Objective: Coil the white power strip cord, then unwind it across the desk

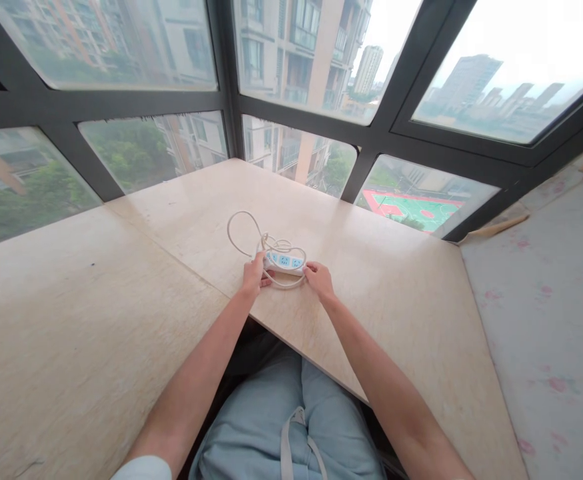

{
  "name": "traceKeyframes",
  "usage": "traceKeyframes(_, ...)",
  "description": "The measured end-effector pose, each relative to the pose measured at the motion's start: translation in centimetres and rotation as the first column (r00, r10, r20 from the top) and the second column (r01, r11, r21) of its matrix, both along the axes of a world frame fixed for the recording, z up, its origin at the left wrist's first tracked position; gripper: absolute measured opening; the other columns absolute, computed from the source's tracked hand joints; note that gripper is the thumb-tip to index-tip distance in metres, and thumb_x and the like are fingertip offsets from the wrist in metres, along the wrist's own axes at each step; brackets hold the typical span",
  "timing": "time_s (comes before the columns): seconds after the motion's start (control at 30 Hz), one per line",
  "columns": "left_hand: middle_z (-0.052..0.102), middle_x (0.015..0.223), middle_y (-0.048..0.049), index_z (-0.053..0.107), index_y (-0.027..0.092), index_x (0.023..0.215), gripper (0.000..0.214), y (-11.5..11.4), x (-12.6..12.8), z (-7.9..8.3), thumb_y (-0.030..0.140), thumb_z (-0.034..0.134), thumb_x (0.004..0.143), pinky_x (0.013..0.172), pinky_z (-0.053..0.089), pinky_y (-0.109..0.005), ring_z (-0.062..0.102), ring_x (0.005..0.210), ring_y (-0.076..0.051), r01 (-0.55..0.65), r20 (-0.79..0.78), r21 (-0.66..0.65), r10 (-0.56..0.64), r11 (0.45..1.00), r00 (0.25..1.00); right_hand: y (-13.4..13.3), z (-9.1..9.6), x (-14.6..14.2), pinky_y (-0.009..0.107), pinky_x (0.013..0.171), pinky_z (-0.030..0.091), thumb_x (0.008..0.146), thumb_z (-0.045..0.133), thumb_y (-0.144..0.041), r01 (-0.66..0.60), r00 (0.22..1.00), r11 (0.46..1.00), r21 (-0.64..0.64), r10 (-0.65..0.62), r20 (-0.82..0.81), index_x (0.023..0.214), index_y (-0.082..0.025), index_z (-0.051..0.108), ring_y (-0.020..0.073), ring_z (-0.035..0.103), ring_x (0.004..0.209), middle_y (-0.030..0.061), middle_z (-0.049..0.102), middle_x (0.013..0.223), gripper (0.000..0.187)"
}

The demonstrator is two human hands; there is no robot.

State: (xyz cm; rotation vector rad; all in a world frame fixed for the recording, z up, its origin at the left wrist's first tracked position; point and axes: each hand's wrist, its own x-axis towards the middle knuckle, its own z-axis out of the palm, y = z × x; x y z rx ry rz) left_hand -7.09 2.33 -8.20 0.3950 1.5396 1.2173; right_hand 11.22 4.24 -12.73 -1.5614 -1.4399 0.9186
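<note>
A white power strip [284, 262] with pale blue socket faces is held between both hands, just over the near part of the stone sill. My left hand [254, 275] is closed around its left end, thumb on top and fingers below. At the right end, the fingertips of my right hand [319, 280] pinch the strip's corner, where the cord also passes. The white cord [241, 213] makes a wide loop at the back left and smaller tangled loops over the strip. Whether the right fingers also grip the cord is hard to see. The plug cannot be made out.
The beige stone sill [381, 287] spreads around the hands, with a seam on the left and its front edge above my legs [271, 413]. Dark window frames [229, 87] border it at the back. A flower-patterned wall [536, 313] rises on the right.
</note>
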Motion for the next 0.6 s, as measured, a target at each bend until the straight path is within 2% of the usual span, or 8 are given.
traceKeyframes(0.13, 0.062, 0.071, -0.0078, 0.060, 0.014, 0.088, 0.051, 0.2, -1.8, 0.1, 0.063, 0.047, 0.085, 0.048, 0.050, -0.030, 0.058, 0.050, -0.017, 0.100, -0.198, -0.089, -0.116, 0.991, 0.973, 0.5, 0.3, -0.9, 0.026, 0.064, 0.039, 0.075, 0.054, -0.036, -0.034, 0.997, 0.998, 0.048, 0.030, 0.072, 0.059, -0.020, 0.057, 0.0159, 0.052, 0.065, -0.0027, 0.055, 0.059, 0.023)
traceKeyframes(0.23, 0.064, 0.067, -0.0103, 0.062, 0.013, 0.087, 0.061, 0.4, -3.6, -0.2, 0.070, 0.040, 0.085, 0.045, 0.047, -0.031, 0.057, 0.047, -0.019, 0.155, -0.306, -0.173, -0.203, 0.973, 0.930, 0.6, 0.3, -1.5, 0.026, 0.064, 0.040, 0.075, 0.054, -0.038, -0.069, 0.995, 0.994, 0.080, 0.063, 0.076, 0.062, -0.020, 0.057, 0.0155, 0.051, 0.065, -0.0033, 0.054, 0.060, 0.023)
traceKeyframes(0.33, 0.064, 0.062, -0.0121, 0.063, 0.012, 0.081, 0.066, 0.4, -5.4, -0.3, 0.071, 0.035, 0.086, 0.044, 0.046, -0.031, 0.057, 0.045, -0.020, 0.206, -0.408, -0.235, -0.289, 0.950, 0.866, 0.6, -0.1, -2.1, 0.027, 0.073, 0.045, 0.075, 0.057, -0.038, -0.114, 0.993, 0.987, 0.109, 0.111, 0.036, 0.083, -0.020, 0.066, 0.0173, 0.057, 0.076, -0.0015, 0.064, 0.076, 0.022)
traceKeyframes(0.43, 0.063, 0.059, -0.0112, 0.063, 0.012, 0.077, 0.068, 0.4, -6.3, -0.3, 0.070, 0.031, 0.088, 0.043, 0.045, -0.030, 0.055, 0.043, -0.019, 0.257, -0.425, -0.268, -0.353, 0.929, 0.833, 0.5, -0.5, -2.2, 0.034, 0.087, 0.048, 0.075, 0.059, -0.040, -0.181, 0.977, 0.974, 0.139, 0.194, -0.089, 0.106, -0.022, 0.067, 0.0211, 0.061, 0.096, 0.0019, 0.070, 0.098, 0.036)
traceKeyframes(0.5, 0.062, 0.058, -0.0101, 0.063, 0.012, 0.075, 0.067, 0.2, -6.4, -0.2, 0.069, 0.030, 0.089, 0.043, 0.045, -0.029, 0.054, 0.042, -0.017, 0.278, -0.422, -0.281, -0.378, 0.919, 0.824, 0.2, -0.8, -1.6, 0.040, 0.095, 0.047, 0.075, 0.063, -0.043, -0.191, 0.957, 0.973, 0.131, 0.214, -0.194, 0.114, -0.023, 0.065, 0.0245, 0.059, 0.110, 0.0051, 0.069, 0.111, 0.044)
traceKeyframes(0.6, 0.061, 0.056, -0.0086, 0.062, 0.012, 0.073, 0.066, -0.5, -6.2, -0.1, 0.067, 0.030, 0.090, 0.043, 0.044, -0.027, 0.053, 0.041, -0.016, 0.307, -0.427, -0.293, -0.412, 0.905, 0.805, -0.9, -1.0, 0.5, 0.045, 0.102, 0.044, 0.070, 0.070, -0.048, -0.144, 0.930, 0.987, 0.074, 0.161, -0.332, 0.122, -0.022, 0.061, 0.0283, 0.055, 0.123, 0.0113, 0.062, 0.129, 0.059)
